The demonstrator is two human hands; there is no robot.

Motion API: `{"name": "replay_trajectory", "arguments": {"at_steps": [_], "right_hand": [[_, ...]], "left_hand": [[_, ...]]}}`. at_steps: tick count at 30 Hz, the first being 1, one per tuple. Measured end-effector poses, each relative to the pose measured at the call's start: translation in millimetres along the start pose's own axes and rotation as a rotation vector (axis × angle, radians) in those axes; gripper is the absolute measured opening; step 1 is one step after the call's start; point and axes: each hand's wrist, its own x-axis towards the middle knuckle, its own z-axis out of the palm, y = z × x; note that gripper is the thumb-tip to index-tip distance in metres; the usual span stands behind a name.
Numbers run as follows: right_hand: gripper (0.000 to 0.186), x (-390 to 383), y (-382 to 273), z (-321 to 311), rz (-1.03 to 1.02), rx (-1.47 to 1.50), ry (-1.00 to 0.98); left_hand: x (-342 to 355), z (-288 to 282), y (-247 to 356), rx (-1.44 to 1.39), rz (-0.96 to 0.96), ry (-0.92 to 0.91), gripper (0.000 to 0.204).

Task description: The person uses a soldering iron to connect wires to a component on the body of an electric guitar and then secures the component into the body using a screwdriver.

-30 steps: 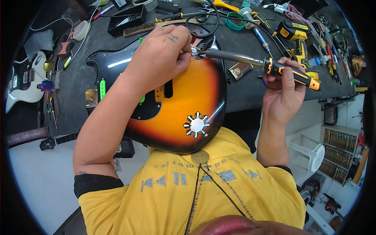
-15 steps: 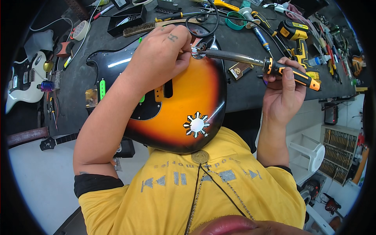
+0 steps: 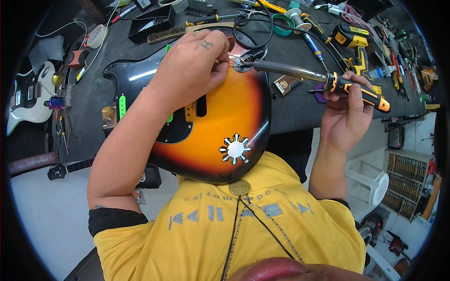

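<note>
"As the right hand [image 3: 347, 110] grips the iron [image 3: 300, 71] by its handle [image 3: 371, 97], what's the left hand [image 3: 197, 61] doing?"

"Curling its fingers beside the guitar [image 3: 234, 107]'s jack [image 3: 242, 66]; whether they pinch anything, I can't tell."

"Handling?"

"Iron, over the jack's right side: probably light, stiff, hot-ended; keep to the handle; the guitar, overhanging the bench [image 3: 293, 112], looks heavy, slick."

"Changed?"

"Iron and right hand have shifted rightward; the cable [image 3: 271, 28] loop too."

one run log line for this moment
left hand: over guitar body | right hand: holding soldering iron | iron tip: near metal plate
</note>
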Motion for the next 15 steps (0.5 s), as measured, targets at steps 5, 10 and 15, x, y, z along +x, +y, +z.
{"name": "replay_trajectory", "arguments": {"at_steps": [5, 10, 15], "right_hand": [[0.024, -0.1, 1.6, -0.2, 0.015, 0.006, -0.004], [0.023, -0.8, 2.5, -0.9, 0.005, -0.015, -0.004], [0.023, -0.8, 3.1, 0.4, 0.0, -0.04, -0.004]], "left_hand": [[0.0, -0.7, 1.0, -0.013, -0.003, -0.003, 0.028], [0.5, -0.3, -1.1, 0.001, 0.027, -0.005, 0.029], [-0.3, -0.1, -1.4, -0.019, 0.005, -0.012, 0.03]]}}
